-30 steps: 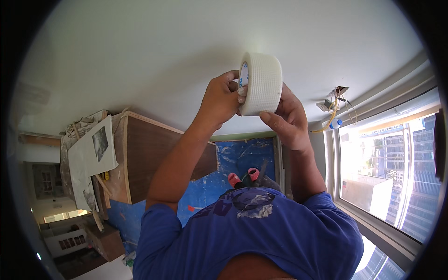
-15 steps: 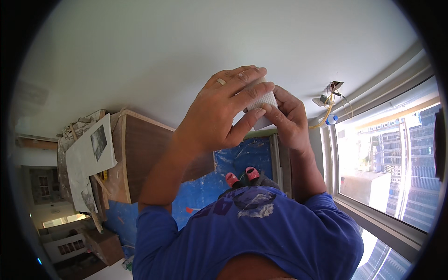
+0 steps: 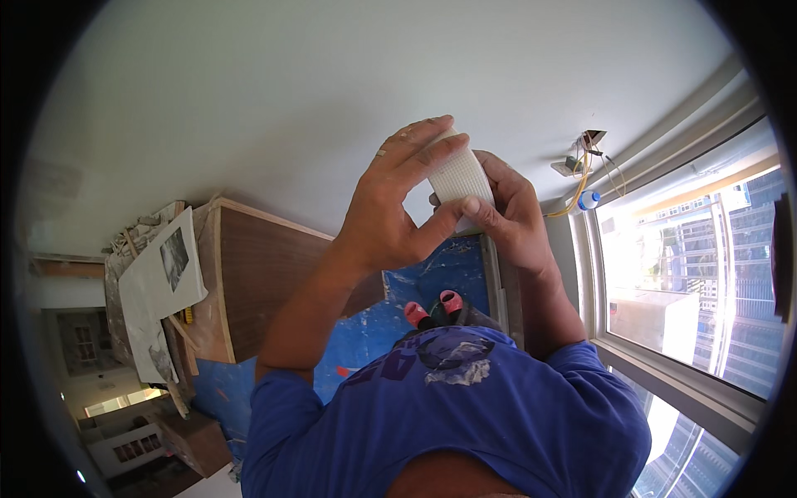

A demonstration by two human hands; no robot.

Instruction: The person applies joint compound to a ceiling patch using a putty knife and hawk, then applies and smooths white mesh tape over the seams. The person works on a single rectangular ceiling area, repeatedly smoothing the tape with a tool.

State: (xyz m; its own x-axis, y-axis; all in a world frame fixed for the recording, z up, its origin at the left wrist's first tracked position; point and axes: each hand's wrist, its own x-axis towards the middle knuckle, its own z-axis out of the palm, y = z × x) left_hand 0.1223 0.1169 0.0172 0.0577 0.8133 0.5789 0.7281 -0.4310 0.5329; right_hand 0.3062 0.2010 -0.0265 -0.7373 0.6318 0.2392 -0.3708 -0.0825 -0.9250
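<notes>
My left hand (image 3: 382, 199) arches over a roll of white mesh tape (image 3: 455, 170) held up in the middle of the view, its long fingers across the top edge and its thumb at the lower edge. My right hand (image 3: 515, 220) grips the roll from the right, thumb at the lower front edge beside the left thumb, the other fingers largely behind it. The meshed face of the roll is toward me; whether a strip is loose I cannot tell.
A wooden cabinet (image 3: 274, 274) with torn paper (image 3: 158, 282) stands left. A blue floor sheet (image 3: 423, 270) lies below, around my pink footwear (image 3: 415, 312). Loose yellow wires (image 3: 585, 170) hang from an opening in the white surface ahead, near a bright window (image 3: 689, 274) at right.
My left hand has shifted from the roll's side and hub to over its top. The roll has tilted and is more covered by my fingers; my right thumb has moved along its lower edge.
</notes>
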